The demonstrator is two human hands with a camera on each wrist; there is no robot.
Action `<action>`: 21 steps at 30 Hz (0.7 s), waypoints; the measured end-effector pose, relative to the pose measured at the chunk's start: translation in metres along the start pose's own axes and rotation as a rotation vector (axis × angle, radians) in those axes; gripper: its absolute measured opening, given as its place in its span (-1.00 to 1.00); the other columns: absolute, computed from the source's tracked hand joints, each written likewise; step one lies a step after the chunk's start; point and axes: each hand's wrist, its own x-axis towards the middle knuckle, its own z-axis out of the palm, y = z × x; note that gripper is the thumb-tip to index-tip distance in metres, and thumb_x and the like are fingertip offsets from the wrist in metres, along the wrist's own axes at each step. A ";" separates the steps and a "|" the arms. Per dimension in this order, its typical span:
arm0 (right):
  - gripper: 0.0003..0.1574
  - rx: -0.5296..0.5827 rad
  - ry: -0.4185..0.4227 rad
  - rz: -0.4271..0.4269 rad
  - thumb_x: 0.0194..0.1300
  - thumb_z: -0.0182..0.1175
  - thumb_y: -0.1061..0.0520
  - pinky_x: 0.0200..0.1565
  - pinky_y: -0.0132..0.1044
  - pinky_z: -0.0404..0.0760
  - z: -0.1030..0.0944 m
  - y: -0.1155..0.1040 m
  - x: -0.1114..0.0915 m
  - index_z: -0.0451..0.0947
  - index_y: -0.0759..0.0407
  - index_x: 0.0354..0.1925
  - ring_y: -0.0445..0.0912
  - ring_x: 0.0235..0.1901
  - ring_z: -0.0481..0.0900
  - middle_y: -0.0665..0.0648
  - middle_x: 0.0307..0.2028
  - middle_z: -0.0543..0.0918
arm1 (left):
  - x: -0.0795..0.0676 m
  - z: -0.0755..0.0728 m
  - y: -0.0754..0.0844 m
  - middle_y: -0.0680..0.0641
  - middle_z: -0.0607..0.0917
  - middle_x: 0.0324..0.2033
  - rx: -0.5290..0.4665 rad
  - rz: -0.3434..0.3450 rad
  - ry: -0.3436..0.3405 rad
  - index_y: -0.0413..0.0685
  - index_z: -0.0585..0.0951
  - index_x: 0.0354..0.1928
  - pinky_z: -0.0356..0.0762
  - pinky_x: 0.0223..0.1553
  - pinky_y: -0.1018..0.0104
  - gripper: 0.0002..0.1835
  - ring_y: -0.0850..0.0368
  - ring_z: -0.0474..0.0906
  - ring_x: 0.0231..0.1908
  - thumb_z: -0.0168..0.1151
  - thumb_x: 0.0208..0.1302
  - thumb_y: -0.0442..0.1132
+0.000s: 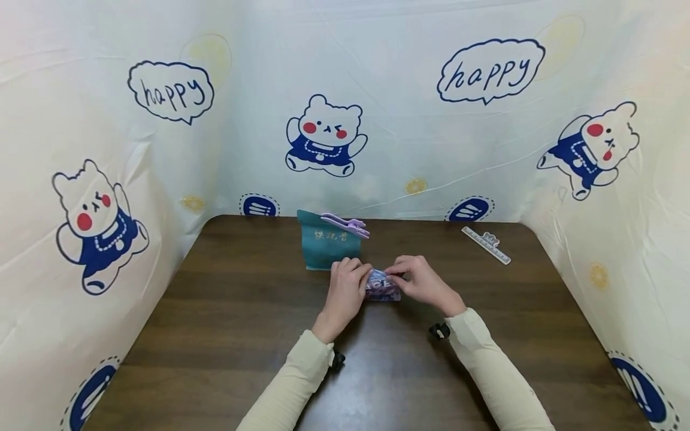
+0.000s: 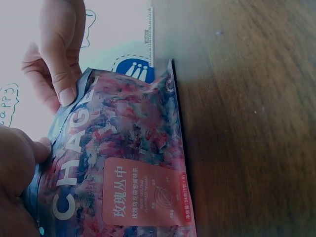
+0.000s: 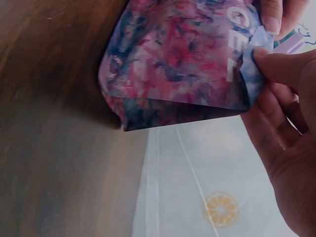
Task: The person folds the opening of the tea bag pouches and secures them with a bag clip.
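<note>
A tea pouch point(image 1: 383, 286) with a pink and blue painted pattern stands upright on the table between the hands. Its white lettering and pink label show in the left wrist view, where the pouch point(image 2: 123, 133) fills the middle. My left hand point(image 1: 347, 289) grips the top edge at its left end. At the right end, my right hand point(image 1: 422, 280) pinches the top edge between thumb and fingers. Seen from the right wrist, the top strip of the pouch point(image 3: 173, 54) is folded over under the right thumb. The pouch's contents are hidden.
Just behind the left hand stands a teal pouch point(image 1: 329, 248) with gold characters, a purple clip point(image 1: 347, 225) across its top. A white ruler point(image 1: 486, 245) with a cartoon figure lies at the back right. Printed cloth point(image 1: 399, 137) surrounds the wooden table point(image 1: 226, 335) on three sides.
</note>
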 end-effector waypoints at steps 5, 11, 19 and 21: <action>-0.81 0.046 0.021 -0.011 0.11 0.30 0.29 -0.46 -0.29 0.53 0.001 0.005 -0.003 0.72 0.07 -0.28 -0.27 -0.49 0.49 -0.06 -0.46 0.62 | -0.001 0.000 0.001 0.09 0.54 -0.48 -0.008 0.007 -0.005 -0.02 0.71 -0.26 0.15 -0.31 0.29 -0.87 0.18 0.33 -0.42 0.22 0.24 -0.19; -0.79 0.080 0.003 -0.035 0.12 0.30 0.29 -0.40 -0.34 0.55 0.001 0.008 -0.003 0.72 0.08 -0.25 -0.26 -0.41 0.54 0.02 -0.41 0.67 | -0.003 -0.001 0.001 0.09 0.51 -0.48 -0.026 0.011 0.001 -0.03 0.71 -0.27 0.15 -0.31 0.27 -0.87 0.17 0.31 -0.42 0.21 0.26 -0.19; -0.83 0.100 0.012 0.032 0.12 0.32 0.22 -0.34 -0.33 0.60 -0.002 0.009 -0.006 0.70 0.05 -0.26 -0.27 -0.40 0.58 -0.07 -0.38 0.67 | -0.002 0.003 -0.003 0.10 0.52 -0.46 -0.020 0.007 -0.010 0.00 0.71 -0.26 0.16 -0.30 0.27 -0.85 0.18 0.31 -0.41 0.19 0.27 -0.17; -0.84 0.110 0.011 0.064 0.12 0.32 0.20 -0.31 -0.36 0.60 -0.004 0.009 -0.007 0.70 0.03 -0.26 -0.27 -0.39 0.58 -0.11 -0.37 0.65 | 0.000 0.004 -0.004 0.10 0.53 -0.46 -0.019 0.008 -0.007 0.00 0.71 -0.25 0.16 -0.30 0.27 -0.85 0.17 0.32 -0.41 0.20 0.27 -0.17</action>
